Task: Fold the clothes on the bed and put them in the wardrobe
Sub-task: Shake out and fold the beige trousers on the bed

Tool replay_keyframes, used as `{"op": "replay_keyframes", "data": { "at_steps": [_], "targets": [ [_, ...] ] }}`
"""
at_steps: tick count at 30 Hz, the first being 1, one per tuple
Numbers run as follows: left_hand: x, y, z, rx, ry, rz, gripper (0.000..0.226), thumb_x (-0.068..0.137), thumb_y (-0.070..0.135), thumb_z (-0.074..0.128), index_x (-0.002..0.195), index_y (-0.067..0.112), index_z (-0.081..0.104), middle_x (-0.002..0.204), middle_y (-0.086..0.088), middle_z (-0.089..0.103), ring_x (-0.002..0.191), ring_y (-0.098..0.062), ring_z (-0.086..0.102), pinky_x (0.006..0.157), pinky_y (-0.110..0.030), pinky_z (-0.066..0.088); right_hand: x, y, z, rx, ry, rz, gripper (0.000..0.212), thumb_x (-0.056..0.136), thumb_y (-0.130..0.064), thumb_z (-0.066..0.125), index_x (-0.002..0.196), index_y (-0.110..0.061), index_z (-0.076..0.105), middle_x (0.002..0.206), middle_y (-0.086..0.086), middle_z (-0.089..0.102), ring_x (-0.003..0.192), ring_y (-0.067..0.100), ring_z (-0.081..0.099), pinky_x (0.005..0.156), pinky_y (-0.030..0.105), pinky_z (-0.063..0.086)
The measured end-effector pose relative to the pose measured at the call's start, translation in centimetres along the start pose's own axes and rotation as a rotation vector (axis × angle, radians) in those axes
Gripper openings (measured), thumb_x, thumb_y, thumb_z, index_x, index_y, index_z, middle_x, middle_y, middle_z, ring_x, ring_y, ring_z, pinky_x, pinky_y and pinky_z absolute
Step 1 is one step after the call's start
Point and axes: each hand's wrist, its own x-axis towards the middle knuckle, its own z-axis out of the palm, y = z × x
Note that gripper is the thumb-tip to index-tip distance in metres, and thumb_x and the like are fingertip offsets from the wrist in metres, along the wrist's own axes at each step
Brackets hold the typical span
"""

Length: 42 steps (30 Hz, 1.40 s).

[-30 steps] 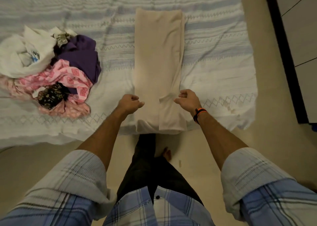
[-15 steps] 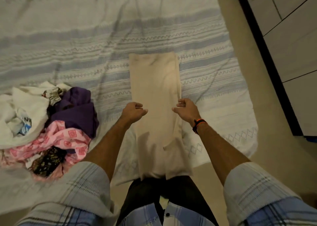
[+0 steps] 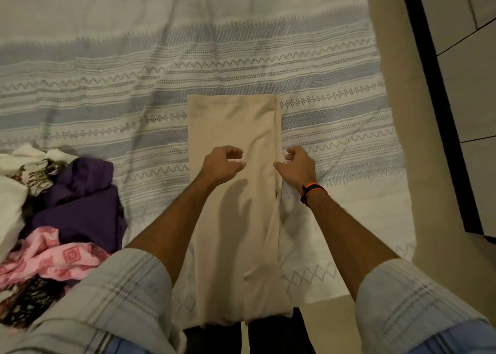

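My left hand [image 3: 221, 164] and right hand [image 3: 296, 167], fingers curled, appear to pinch one smooth beige rectangular garment [image 3: 236, 128] on the striped woven bedsheet [image 3: 107, 85].

A striped bedspread [image 3: 241, 58] lies beside beige floor [image 3: 429, 219].

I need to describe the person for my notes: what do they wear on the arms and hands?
Both forearms are bare. The sleeves are rolled up near the elbows, pale with a faint check, on a blue plaid shirt. The right wrist carries a black and orange band. The hands wear no gloves.
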Motion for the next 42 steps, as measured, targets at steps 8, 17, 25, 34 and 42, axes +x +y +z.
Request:
{"op": "replay_keyframes", "data": {
  "at_steps": [8, 17, 25, 34, 42],
  "targets": [
    [7.9, 3.9, 4.0, 0.061, 0.01, 0.091, 0.051, 0.085, 0.027, 0.073, 0.133, 0.018, 0.059, 0.131, 0.004, 0.062, 0.111, -0.011, 0.064, 0.102, -0.032, 0.049, 6.8, 0.8, 2.3, -0.016, -0.035, 0.046, 0.075, 0.071, -0.035, 0.084, 0.132, -0.007, 0.049, 0.123, 0.008, 0.062, 0.112, 0.025, 0.06, 0.096, 0.038, 0.051],
    [12.3, 7.2, 6.0, 0.188, 0.123, 0.033, 0.05, 0.075, 0.06, 0.073, 0.094, 0.016, 0.058, 0.086, 0.005, 0.06, 0.085, -0.014, 0.059, 0.072, -0.027, 0.048, 6.8, -0.4, 3.9, 0.138, 0.018, -0.092, 0.032, 0.075, -0.001, 0.067, 0.104, -0.015, 0.068, 0.076, -0.01, 0.062, 0.069, 0.002, 0.058, 0.061, 0.007, 0.046],
    [15.3, 6.8, 4.4, 0.022, 0.307, -0.035, 0.014, 0.085, 0.021, 0.063, 0.088, 0.017, 0.076, 0.088, -0.002, 0.073, 0.087, -0.021, 0.068, 0.08, -0.034, 0.058, 6.6, -1.0, 6.1, -0.235, -0.076, -0.367, 0.049, 0.074, 0.001, 0.061, 0.123, 0.0, 0.054, 0.11, 0.014, 0.051, 0.087, 0.022, 0.047, 0.075, 0.029, 0.042],
    [15.9, 4.5, 2.3, -0.076, 0.297, 0.02, 0.029, 0.074, 0.035, 0.082, 0.09, 0.019, 0.063, 0.082, 0.006, 0.069, 0.077, -0.008, 0.068, 0.074, -0.025, 0.057, 7.7, -0.8, 6.4, -0.284, -0.292, -0.455, 0.063, 0.077, -0.004, 0.062, 0.138, -0.004, 0.046, 0.105, 0.007, 0.056, 0.089, 0.021, 0.056, 0.083, 0.036, 0.051],
    [15.1, 2.7, 2.6, 0.1, 0.518, 0.077, 0.052, 0.078, 0.023, 0.08, 0.119, 0.011, 0.05, 0.104, -0.002, 0.064, 0.091, -0.014, 0.062, 0.08, -0.025, 0.049, 9.7, -1.5, 5.6, -0.393, -0.062, -0.631, 0.071, 0.077, 0.004, 0.067, 0.142, -0.009, 0.043, 0.143, 0.01, 0.039, 0.121, 0.026, 0.047, 0.097, 0.036, 0.049]
  ]
}}
